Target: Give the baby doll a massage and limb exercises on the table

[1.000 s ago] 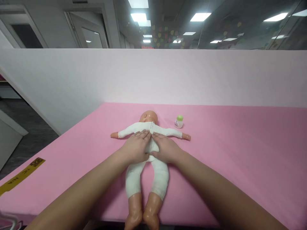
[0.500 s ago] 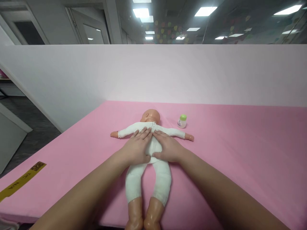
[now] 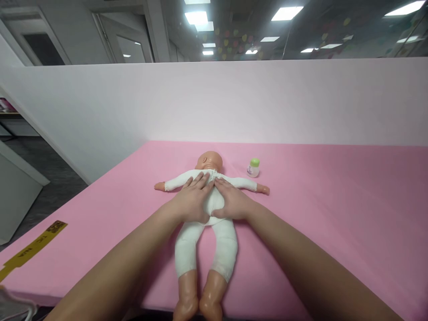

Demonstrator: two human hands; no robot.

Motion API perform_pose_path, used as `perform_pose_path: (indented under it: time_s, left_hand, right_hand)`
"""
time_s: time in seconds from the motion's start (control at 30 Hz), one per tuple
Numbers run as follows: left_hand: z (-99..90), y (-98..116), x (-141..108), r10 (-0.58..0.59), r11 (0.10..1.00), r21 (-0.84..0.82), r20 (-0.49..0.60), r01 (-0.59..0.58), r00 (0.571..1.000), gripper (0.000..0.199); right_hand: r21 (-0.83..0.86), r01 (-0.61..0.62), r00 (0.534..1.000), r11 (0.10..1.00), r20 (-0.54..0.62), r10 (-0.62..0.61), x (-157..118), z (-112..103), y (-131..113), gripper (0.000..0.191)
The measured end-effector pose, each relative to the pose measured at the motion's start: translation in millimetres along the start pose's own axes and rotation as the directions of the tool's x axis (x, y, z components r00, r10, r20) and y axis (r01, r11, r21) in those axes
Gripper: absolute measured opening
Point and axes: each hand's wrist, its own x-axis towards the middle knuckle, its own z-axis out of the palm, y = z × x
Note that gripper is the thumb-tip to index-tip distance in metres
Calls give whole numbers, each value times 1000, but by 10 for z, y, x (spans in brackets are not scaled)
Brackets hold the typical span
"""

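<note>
A baby doll (image 3: 214, 203) with a white cloth body lies with its arms stretched out sideways, its head away from me and its feet at the near edge. Its head is turned to the left, and its hands and feet are bare plastic. My left hand (image 3: 195, 200) rests flat on the left side of the doll's torso, fingers pointing toward the head. On the right side of the torso lies my right hand (image 3: 232, 200), also flat. Both thumbs point inward with a narrow strip of cloth between them. Neither hand grasps anything.
A small jar (image 3: 253, 168) with a green lid stands beyond the doll's right-side arm. The doll lies on a pink padded surface (image 3: 321, 214). Yellow tape (image 3: 35, 247) with a printed code sticks to its left part. A white wall (image 3: 267, 102) rises behind.
Both hands stay on the doll's torso, a touch nearer its head. The view has shifted and tilted slightly. Doll and jar have not visibly moved on the surface.
</note>
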Motion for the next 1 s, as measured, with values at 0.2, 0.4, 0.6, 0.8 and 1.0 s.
perform_pose_path:
  time_s: [0.2,0.4,0.6,0.8,1.0]
  left_hand:
    - [48,-88,91,-6,998,-59,66,9,998,137]
    - [123,-194,115,55,983,-176,14,-52,998,131]
    - [244,-270,-30,-65,893,-447,-259,-60,964,80]
    - [243,-358,-77,-548,783,-553,-398,284,736,35]
    - [348,-444,10,-649,352,-867,44,351,760,57]
  right_hand:
    - [-20,-74,995,997,67,75,137,82,173,140]
    - [53,-14,999,998,47,12,207,150,344,138]
    - [133,49,985,990,-173,-25,68,165,379,101]
    - [67,-104,881,992,-457,124,10,191,367,55]
    - [63,-176,917,982,-353,187,20,230,335,64]
